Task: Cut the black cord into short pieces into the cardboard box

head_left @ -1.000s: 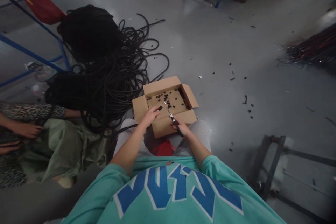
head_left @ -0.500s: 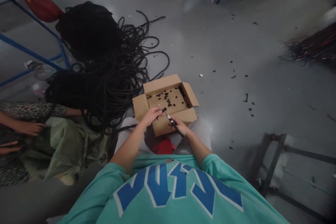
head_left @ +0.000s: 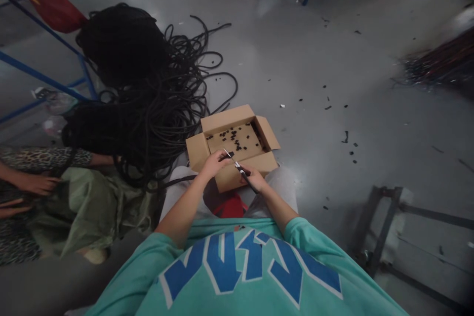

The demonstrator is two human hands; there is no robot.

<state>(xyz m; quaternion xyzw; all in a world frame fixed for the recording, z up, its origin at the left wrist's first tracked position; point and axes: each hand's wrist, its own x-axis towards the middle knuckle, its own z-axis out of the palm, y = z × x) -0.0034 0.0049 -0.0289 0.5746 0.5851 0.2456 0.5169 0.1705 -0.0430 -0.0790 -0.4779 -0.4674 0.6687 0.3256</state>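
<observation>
My left hand (head_left: 214, 163) is closed on the end of a black cord (head_left: 231, 154), above the near side of an open cardboard box (head_left: 194, 150). A length of cord also runs beneath my left forearm from the side. In my right hand (head_left: 256, 178) is a pair of black-handled scissors (head_left: 242, 173), white near the pivot. Their thin blades point up and left, right at the cord end by my left fingertips. Whether the blades touch the cord I cannot tell. Several small black cut pieces (head_left: 237, 143) lie scattered on the box floor.
A large tangled heap of black cord (head_left: 148, 108) lies left of the box. At the left sits another person, whose hand (head_left: 39, 183) rests near green cloth (head_left: 89, 202). A blue metal frame (head_left: 40, 74) stands behind; a dark metal frame (head_left: 387, 227) is at right.
The view has shifted slightly. The scissor blades sit a little differently against the cord end. Both hands stay in nearly the same place over the box.
</observation>
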